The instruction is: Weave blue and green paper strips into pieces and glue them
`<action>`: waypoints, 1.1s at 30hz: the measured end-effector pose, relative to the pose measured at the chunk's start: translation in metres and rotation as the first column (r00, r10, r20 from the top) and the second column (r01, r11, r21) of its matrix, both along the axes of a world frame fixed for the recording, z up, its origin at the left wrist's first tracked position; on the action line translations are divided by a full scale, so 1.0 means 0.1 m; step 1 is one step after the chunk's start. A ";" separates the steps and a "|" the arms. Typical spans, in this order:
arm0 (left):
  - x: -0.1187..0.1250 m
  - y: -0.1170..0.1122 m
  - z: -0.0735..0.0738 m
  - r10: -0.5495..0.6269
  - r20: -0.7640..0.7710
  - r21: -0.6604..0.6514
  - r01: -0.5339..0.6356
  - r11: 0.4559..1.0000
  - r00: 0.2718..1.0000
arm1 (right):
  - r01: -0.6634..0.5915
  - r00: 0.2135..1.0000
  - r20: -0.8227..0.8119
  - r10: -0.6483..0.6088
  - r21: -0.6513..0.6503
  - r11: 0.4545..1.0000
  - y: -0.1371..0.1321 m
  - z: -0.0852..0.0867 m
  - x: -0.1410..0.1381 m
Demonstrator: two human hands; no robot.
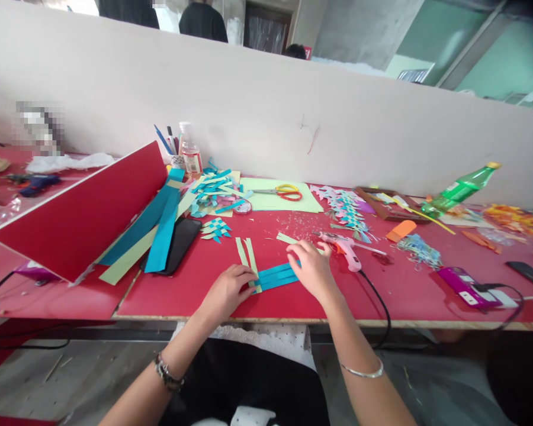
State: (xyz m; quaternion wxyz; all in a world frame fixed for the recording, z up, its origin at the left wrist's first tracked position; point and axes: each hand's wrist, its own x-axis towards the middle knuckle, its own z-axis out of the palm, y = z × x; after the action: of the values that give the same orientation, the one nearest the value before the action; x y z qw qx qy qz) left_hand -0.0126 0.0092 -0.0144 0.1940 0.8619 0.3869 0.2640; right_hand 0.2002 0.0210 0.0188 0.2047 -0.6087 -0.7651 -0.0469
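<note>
Several blue paper strips point(276, 277) lie side by side on the red table, between my two hands. Pale yellow paper strips point(247, 254) cross their left end and point away from me. My left hand point(231, 291) has its thumb and fingers closed on that crossing. At the strips' right end, my right hand point(311, 267) bends its fingers over the blue paper; the exact contact is partly hidden. Another pale strip point(286, 238) passes behind the right fingers. A small blue-and-yellow woven paper piece point(216, 228) rests beyond my left hand.
A pink glue gun point(349, 254) with a black cord lies to the right. Scissors point(284, 191) rest on pale paper at the back. At left are a phone point(187, 236), long strips point(165, 228) and a leaning red board point(89, 219). A green bottle point(459, 190) tilts at right.
</note>
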 end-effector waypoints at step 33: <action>-0.20 0.08 0.02 0.094 -0.204 0.178 -0.058 0.982 0.974 | -0.386 0.921 -0.140 0.362 -0.227 0.894 -0.21 -0.18 -0.42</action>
State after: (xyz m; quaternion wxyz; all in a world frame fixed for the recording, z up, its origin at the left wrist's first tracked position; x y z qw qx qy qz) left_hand -0.0324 0.0173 -0.0123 0.0667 0.8831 0.4141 0.2102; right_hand 0.1581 -0.0001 0.0006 0.1674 -0.4724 -0.8572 0.1188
